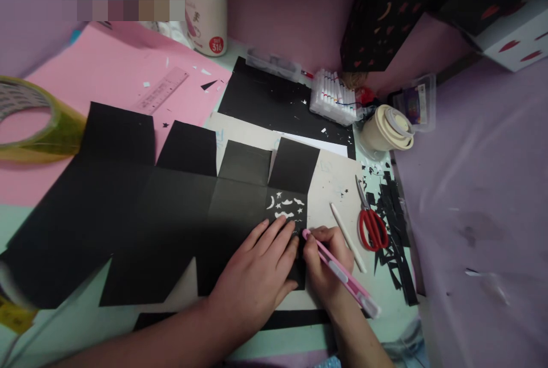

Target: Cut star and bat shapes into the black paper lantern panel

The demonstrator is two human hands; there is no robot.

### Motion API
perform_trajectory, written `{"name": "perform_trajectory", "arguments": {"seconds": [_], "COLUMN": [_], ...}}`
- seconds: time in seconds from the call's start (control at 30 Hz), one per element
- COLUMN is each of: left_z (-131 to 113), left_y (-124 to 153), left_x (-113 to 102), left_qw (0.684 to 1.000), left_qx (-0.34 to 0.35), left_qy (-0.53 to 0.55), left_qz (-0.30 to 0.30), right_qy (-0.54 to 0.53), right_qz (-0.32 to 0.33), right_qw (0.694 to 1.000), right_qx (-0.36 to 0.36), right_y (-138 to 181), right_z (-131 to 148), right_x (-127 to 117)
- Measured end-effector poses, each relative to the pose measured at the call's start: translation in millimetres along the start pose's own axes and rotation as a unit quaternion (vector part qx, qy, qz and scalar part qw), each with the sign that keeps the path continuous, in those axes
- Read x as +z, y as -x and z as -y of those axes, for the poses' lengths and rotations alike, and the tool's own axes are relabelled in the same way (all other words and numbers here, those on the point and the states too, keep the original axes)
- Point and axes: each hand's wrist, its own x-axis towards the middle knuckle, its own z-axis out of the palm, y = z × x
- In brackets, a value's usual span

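Red scissors (371, 224), tape roll (387, 128), perhaps markers (336, 98)

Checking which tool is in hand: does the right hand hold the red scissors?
No: the red scissors lie untouched beside the right hand, which grips a pink craft knife.

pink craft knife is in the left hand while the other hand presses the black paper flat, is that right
Not quite. The pink craft knife is in the right hand, while the left hand presses the black paper flat. The head view shows it.
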Motion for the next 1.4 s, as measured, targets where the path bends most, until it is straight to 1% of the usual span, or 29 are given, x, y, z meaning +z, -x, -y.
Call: {"name": "perform_trajectory", "arguments": {"seconds": [0.23, 0.37, 0.57, 0.67, 0.9, 1.13, 1.4], "left_z": [0.7, 0.9, 0.5, 0.1, -0.4, 0.1, 0.2], "left_y": [-0.5, -0.7, -0.1, 0.4, -0.1, -0.4, -0.8], "left_x": [-1.6, -1.3, -0.2, 0.7, 1.7, -2.2, -1.5], "left_qw": [1.0, 1.0, 1.0, 1.0, 1.0, 1.0, 1.0], "left_qx": [0.003, 0.003, 0.002, -0.001, -0.006, 0.003, 0.003], "left_qy": [-0.002, 0.001, 0.01, 0.016, 0.02, 0.011, 0.003], "left_qz": [0.005, 0.005, -0.002, -0.002, -0.003, 0.005, 0.006], "right_qy": [-0.031, -0.026, -0.008, -0.002, 0.001, -0.036, -0.028], "right_qz": [-0.004, -0.021, -0.025, -0.023, -0.013, 0.013, 0.013], "right_qw": [0.999, 0.999, 0.999, 0.999, 1.0, 0.999, 1.0], "right_qx": [0.013, 0.016, 0.021, 0.025, 0.012, 0.008, 0.008], "right_y": [1.2, 0.8, 1.0, 1.0, -0.4, 0.4, 1.2], "right_z": [-1.7, -0.4, -1.4, -1.0, 0.3, -3.5, -2.5], "right_x": [1.7, 1.3, 1.6, 1.5, 0.6, 0.4, -0.5]}}
